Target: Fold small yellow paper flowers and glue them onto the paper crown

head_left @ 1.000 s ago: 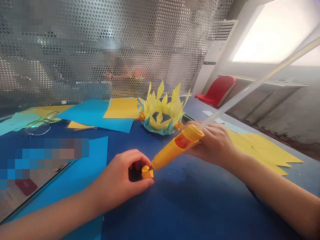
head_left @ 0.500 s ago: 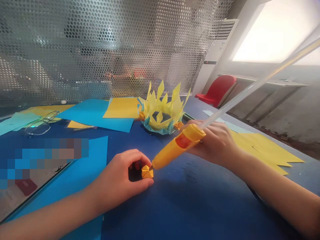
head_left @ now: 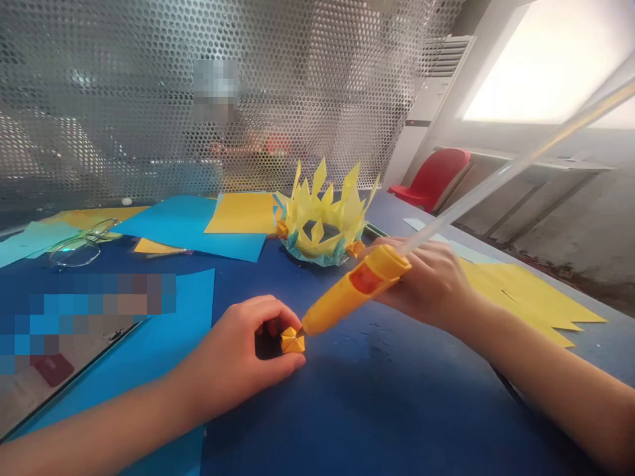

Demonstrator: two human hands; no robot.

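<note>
Low over the blue table, my left hand (head_left: 255, 350) pinches a small folded orange paper piece (head_left: 292, 342) between thumb and fingers. My right hand (head_left: 421, 277) grips a yellow hot glue gun (head_left: 342, 301) with a long clear glue stick (head_left: 476, 198) sticking out of its back. The gun's nozzle points down-left and meets the top of the paper piece, where a shiny spot shows. Part of the gun's handle is hidden by my right hand. Beyond both hands stands a folded paper crown (head_left: 325, 231), with yellow points and a light blue base.
Blue sheets (head_left: 198, 225) and a yellow sheet (head_left: 243, 213) lie at the back left, near eyeglasses (head_left: 74, 254). A tablet-like screen (head_left: 64, 377) is at left, partly blurred. Yellow paper (head_left: 526, 297) lies right. Behind are a perforated metal panel (head_left: 297, 79) and a red chair (head_left: 436, 175).
Both hands stay nearly still, with the nozzle kept at the paper piece. A shiny spot on top of the piece shows more clearly now.
</note>
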